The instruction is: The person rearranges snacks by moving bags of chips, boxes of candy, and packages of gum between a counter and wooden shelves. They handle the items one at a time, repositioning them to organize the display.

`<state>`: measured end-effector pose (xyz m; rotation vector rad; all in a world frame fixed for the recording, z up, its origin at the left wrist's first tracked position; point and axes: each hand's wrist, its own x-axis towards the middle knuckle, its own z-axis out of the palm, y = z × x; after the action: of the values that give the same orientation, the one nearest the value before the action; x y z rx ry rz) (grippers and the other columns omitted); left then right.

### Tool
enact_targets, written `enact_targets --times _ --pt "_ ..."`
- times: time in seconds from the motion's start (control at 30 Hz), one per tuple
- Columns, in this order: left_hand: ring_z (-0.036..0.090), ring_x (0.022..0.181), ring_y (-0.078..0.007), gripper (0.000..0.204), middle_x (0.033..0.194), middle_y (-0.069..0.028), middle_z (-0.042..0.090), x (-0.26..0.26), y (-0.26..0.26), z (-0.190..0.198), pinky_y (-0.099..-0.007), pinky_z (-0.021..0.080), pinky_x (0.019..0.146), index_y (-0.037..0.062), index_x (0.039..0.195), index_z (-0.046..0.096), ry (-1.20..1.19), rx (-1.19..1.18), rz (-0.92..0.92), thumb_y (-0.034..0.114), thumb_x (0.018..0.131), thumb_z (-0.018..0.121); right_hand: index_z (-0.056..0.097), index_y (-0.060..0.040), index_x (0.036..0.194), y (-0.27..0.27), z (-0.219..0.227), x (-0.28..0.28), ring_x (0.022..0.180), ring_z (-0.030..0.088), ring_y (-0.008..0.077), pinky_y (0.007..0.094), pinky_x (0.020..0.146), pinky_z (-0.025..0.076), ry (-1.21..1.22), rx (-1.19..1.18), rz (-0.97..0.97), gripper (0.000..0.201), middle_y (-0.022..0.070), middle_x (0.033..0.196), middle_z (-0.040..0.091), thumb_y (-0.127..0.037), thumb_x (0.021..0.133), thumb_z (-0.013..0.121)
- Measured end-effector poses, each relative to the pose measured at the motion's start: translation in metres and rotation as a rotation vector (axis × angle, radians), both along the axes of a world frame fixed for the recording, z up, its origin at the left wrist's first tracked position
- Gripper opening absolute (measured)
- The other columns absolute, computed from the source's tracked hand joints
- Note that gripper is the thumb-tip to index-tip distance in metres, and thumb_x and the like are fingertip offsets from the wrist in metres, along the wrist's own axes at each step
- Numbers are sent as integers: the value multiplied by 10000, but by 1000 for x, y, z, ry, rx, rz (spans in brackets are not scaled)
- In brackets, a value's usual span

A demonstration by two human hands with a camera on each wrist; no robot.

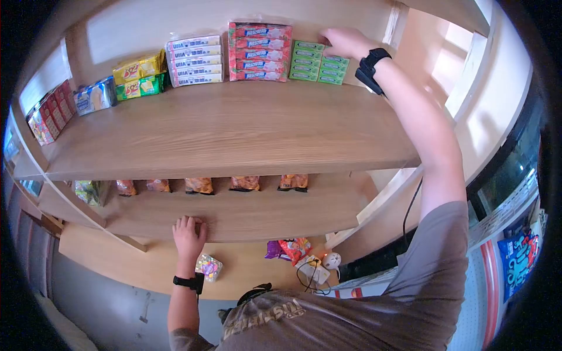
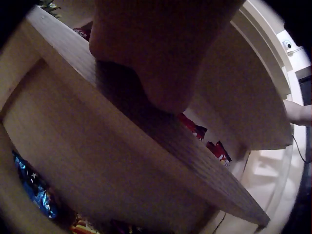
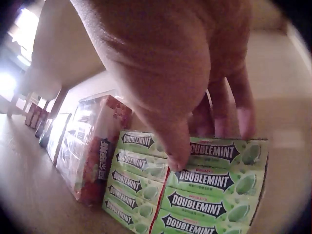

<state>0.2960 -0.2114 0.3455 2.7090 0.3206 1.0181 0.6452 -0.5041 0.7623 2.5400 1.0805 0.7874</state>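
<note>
1. Two hands in view: right hand [image 1: 345, 41] rests on top of the gum [image 3: 204, 187], fingers straight, thumb at the front face; no clear pinch
2. Gum sits at the back of the top shelf [image 1: 234, 131], touching the red packs [image 1: 260, 51]
3. Left hand [image 1: 188, 231] lies flat on the lower shelf edge [image 1: 246, 225]
4. Judged step: squaring the gum stack; next likely calls for light, even pressure

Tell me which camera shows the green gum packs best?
The right wrist view: the green gum packs fill it, labels readable, under the right hand. The head view shows them small on the top shelf; the left wrist view shows none.
</note>
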Motion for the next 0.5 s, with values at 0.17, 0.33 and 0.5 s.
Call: enact_targets --times 0.17,0.33,0.5 --pt "501 860 -310 142 836 -100 527 -1 0 0 -423 374 740 87 834 558 58 -37 -5 190 766 627 612 -109 1024 -1 -1 -4 858 622 295 404 731 497 4 21 -7 316 110 901 653 -257 748 657" --pt "502 847 -301 135 837 -98 532 -3 -1 1 -418 371 727 93 840 555 64 -4 18 194 771 612 609 -99 1034 -3 -6 -6 890 616 296 413 758 495 23 77 -8 339 103 945 650 -265 744 665" --pt "505 833 -290 123 831 -89 541 -5 1 1 -411 369 724 98 828 557 19 -1 6 195 775 611 560 -73 1089 -13 -3 10 942 594 277 378 796 479 -56 166 180 329 121 1033 615 -205 792 614"
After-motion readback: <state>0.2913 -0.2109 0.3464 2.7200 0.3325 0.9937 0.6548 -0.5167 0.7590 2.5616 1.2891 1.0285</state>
